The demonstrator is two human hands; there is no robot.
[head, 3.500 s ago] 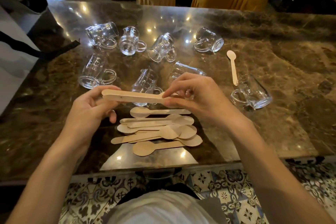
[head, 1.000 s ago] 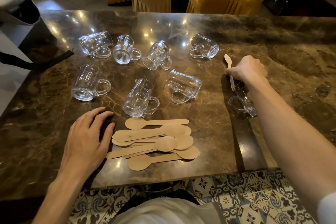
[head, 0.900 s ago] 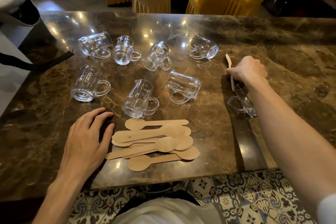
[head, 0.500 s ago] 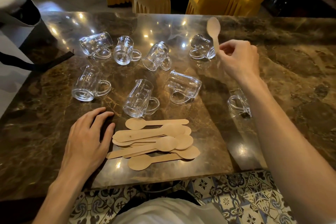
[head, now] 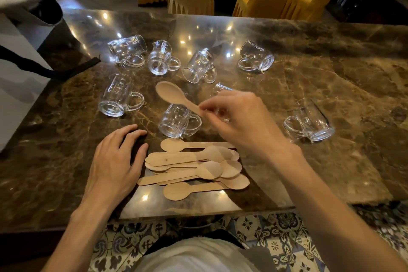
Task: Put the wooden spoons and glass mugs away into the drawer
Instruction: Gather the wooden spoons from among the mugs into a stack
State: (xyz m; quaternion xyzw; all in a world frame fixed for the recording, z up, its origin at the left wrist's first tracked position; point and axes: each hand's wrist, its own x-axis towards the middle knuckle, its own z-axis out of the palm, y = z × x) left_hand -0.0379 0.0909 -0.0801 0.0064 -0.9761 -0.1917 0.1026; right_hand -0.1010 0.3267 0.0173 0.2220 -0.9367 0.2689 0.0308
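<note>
Wooden spoon (head: 176, 98) that lay alone at the far right of the marble table (head: 331, 86), next to the right glass mug (head: 309, 123), is now up in the air. The right hand (head: 240, 121) has picked it up and carried it back to the middle. It hangs over the middle glass mug (head: 176, 120), just past the pile of wooden spoons (head: 194, 165). The thumb and fingertips pinch the thin end of the handle.

The round end points away and to the left. The handle end points back at the right hand. So its long line slants from far-left to near-right.

The left hand (head: 114, 161) has stayed flat on the table, fingers straight, right beside the pile.

I think this was the last loose spoon, so it can join the pile next. No drawer can be seen.
</note>
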